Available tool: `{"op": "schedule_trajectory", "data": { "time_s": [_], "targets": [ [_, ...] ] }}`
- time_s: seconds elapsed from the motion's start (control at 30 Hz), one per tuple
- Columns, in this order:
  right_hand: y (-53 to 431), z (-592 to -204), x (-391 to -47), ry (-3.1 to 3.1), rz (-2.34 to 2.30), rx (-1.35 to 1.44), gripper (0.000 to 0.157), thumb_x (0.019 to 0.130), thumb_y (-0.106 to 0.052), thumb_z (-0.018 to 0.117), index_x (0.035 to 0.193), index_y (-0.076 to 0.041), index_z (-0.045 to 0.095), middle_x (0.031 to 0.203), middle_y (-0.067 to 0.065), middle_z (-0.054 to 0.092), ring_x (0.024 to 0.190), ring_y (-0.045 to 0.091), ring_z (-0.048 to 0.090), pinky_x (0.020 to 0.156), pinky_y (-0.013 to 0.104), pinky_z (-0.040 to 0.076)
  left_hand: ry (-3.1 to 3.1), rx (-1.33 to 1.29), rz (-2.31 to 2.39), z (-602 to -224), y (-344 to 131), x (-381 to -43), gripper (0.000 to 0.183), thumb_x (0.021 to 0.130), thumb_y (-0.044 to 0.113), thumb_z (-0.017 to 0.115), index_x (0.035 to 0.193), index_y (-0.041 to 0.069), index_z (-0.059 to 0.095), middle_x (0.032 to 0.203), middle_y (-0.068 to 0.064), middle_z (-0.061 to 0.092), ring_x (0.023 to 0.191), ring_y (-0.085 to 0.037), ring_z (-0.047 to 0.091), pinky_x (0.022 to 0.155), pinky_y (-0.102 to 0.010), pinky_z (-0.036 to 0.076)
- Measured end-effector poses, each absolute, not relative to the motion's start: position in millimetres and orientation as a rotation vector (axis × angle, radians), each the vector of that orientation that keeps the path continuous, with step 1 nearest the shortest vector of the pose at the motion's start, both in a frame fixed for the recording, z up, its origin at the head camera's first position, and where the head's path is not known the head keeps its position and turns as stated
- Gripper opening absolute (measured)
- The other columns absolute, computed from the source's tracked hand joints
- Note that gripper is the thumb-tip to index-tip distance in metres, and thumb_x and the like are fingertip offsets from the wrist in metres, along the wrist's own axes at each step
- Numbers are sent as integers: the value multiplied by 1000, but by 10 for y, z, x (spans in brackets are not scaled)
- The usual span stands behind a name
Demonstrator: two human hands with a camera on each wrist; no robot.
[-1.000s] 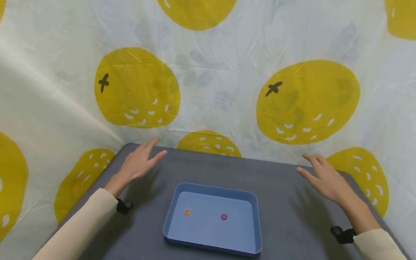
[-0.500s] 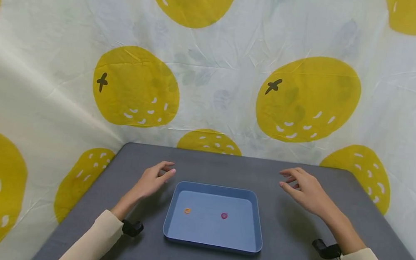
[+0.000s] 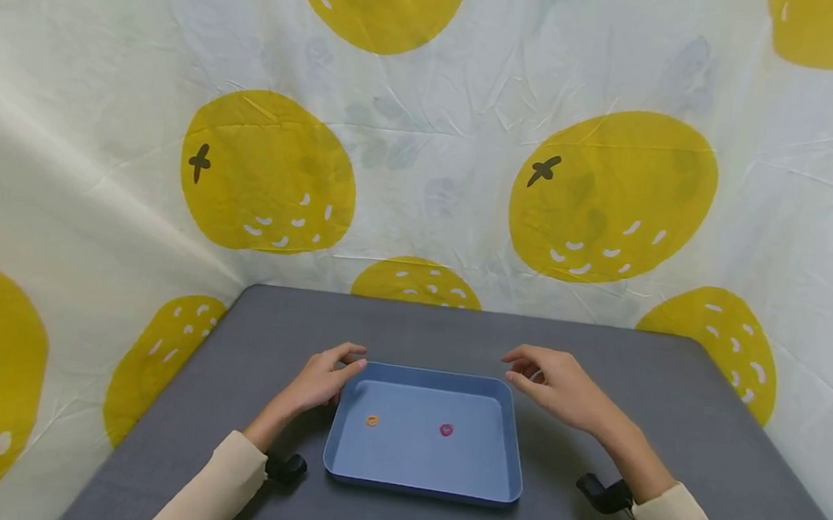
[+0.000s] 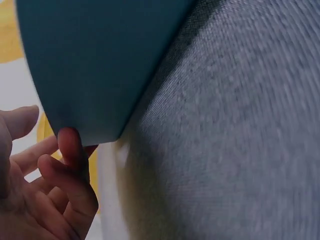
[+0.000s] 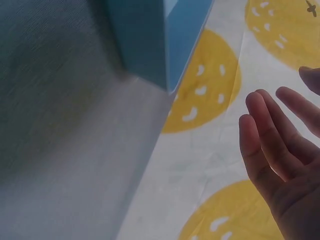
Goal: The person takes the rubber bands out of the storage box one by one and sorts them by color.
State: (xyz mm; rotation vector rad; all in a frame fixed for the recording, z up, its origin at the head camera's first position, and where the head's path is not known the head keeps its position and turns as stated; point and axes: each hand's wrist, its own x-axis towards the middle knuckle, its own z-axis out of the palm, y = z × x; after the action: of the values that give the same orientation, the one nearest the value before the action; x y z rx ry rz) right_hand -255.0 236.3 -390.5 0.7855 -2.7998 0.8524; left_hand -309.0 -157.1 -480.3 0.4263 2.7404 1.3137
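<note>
A shallow blue rectangular tray (image 3: 421, 482) lies on the dark table. Inside it are a small orange ring (image 3: 372, 421) on the left and a small magenta ring (image 3: 446, 430) on the right. My left hand (image 3: 322, 378) is at the tray's back left corner, fingers loosely bent. In the left wrist view, its fingertips (image 4: 69, 142) are right at the outer wall of the tray, with the thumb near the rim. My right hand (image 3: 558, 384) hovers beside the back right corner, fingers relaxed; the right wrist view shows its fingertips (image 5: 248, 125) apart from the tray.
A white cloth (image 3: 430, 194) printed with large yellow fruit hangs behind and beside the grey table (image 3: 446, 342). A black wrist camera (image 3: 287, 468) is strapped at the left wrist, another black camera (image 3: 601, 493) at the right.
Both hands have moved inward and down from the table's far sides to the tray's back corners. Their fingers have bent more. The tray and rings stay in place.
</note>
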Motion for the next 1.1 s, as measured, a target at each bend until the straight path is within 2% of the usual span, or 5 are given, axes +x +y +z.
{"op": "schedule_trajectory", "data": {
  "time_s": [0.13, 0.27, 0.4, 0.63, 1.1],
  "targets": [
    [2258, -3883, -2575, -2818, 900, 821, 23, 95, -29, 62, 116, -19, 65, 99, -8, 68, 87, 6, 62, 76, 25, 54, 2798, 479, 1212, -4845, -1548, -3092, 39, 98, 41, 53, 133, 23, 58, 119, -2, 65, 79, -24, 66, 64, -38, 55],
    [2153, -3883, -2598, -2832, 924, 868, 23, 95, -29, 61, 116, -19, 65, 100, -6, 69, 88, 6, 63, 76, 25, 54, 2785, 545, 1155, -4875, -1562, -3087, 39, 100, 38, 50, 137, 26, 55, 134, -1, 58, 117, -26, 58, 87, -44, 52],
    [2031, -3887, -2622, -2828, 947, 951, 22, 96, -27, 61, 115, -18, 65, 99, -2, 70, 87, 7, 64, 75, 24, 54, 2715, 605, 1190, -4895, -1588, -3093, 40, 102, 33, 47, 141, 25, 50, 142, -4, 52, 118, -30, 58, 78, -46, 55],
    [1802, -3913, -2672, -2848, 982, 1043, 24, 96, -29, 60, 117, -19, 64, 97, -5, 70, 84, 6, 63, 73, 23, 53, 2699, 654, 1236, -4944, -1605, -3135, 40, 103, 25, 47, 142, 22, 49, 144, -2, 50, 134, -27, 46, 107, -52, 40],
    [1425, -4010, -2760, -2923, 1006, 1152, 21, 96, -32, 59, 114, -22, 65, 97, -8, 70, 82, 2, 62, 75, 23, 53, 2601, 678, 1378, -4977, -1593, -3184, 37, 104, 26, 44, 139, 21, 53, 142, -2, 52, 135, -28, 45, 109, -55, 36]
  ]
}}
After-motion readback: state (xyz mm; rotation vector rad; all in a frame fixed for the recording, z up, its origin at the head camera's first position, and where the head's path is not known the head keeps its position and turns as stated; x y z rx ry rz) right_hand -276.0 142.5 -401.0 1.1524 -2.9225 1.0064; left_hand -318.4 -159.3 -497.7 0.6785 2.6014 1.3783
